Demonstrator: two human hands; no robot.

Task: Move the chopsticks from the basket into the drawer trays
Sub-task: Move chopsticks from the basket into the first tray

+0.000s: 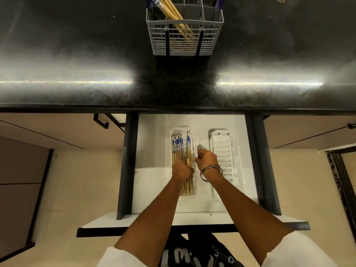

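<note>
An open white drawer (152, 143) holds two white trays. The left tray (173, 132) carries several bamboo chopsticks (178, 146) with blue-and-white patterned tops. My left hand (182, 171) lies over their lower ends, fingers closed around a couple of chopsticks (188, 151) at the tray's right side. Beside the tray's right rim, my right hand (206, 158), a metal bangle on its wrist, pinches that rim. The right tray (224, 149) shows only its slotted bottom. On the black counter stands a grey basket (185, 35) with several more chopsticks (174, 13) leaning in it.
The black countertop (77, 54) spans the upper half, its front edge just above the drawer. The drawer's dark sides (127, 166) flank the trays. A neighbouring cabinet front with a black handle (101, 121) is to the left. Beige floor lies below.
</note>
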